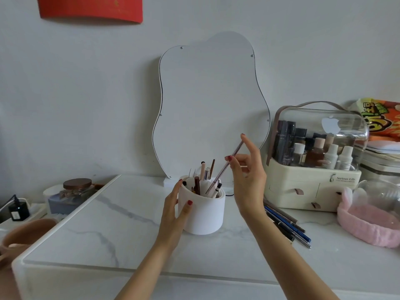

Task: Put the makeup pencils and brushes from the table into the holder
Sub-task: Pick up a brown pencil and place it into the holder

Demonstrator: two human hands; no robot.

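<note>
A slim pinkish pencil [225, 168] slants down into the white holder [203, 213], its lower tip already inside the rim among the pencils and brushes that stand there, its upper end leaning toward the right. The right hand [249, 174] pinches it near the top between thumb and forefinger, the other fingers fanned loose. The left hand [176, 205] is wrapped around the holder's left wall, thumb on the front, steadying it.

This looks like the insertion step: the pencil is partly in but not released. The next move calls for letting it slide down until it rests on the bottom, then opening the pinch and reaching right for another one (several wait there).

Those remaining pencils [287, 224], dark and blue ones among them, lie in a loose bundle on the table [108, 230] just behind the right forearm, so the task seems well short of finished.

The table is white marble-patterned with grey veins. Behind the holder a wavy-edged mirror [207, 100] leans on the pale wall. To the right stands a cream cosmetics case [313, 169] with a clear lid and bottles inside, and near it a pink fluffy headband [368, 224].
</note>
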